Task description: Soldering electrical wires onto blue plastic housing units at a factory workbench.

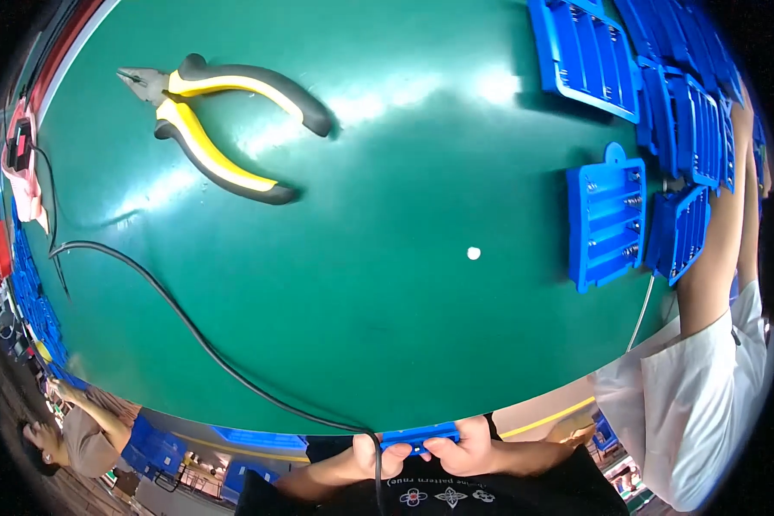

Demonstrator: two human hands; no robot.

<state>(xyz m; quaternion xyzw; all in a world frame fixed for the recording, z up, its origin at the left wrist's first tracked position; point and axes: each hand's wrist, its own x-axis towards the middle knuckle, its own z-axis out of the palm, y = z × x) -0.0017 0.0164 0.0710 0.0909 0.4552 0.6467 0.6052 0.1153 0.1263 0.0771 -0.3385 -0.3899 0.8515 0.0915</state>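
Observation:
At the near edge of the table, both my hands hold a blue plastic battery holder (430,436) in front of my dark shirt. My left hand (368,456) grips its left end and my right hand (463,447) its right end, thumbs along the near side. A black cable (189,331) crosses the table from the left and drops over the edge across my left hand; whether that hand also touches it I cannot tell. Most of the holder's inside is hidden. Pliers (206,155) with yellow and black handles lie spread at the far left, away from my hands.
Blue battery holders with metal springs (609,219) lie and pile up at the right. Beside them reaches a co-worker's arm (712,275) in a light sleeve. A small white bit (474,253) lies on the green table (387,335). Another person (95,430) is at lower left.

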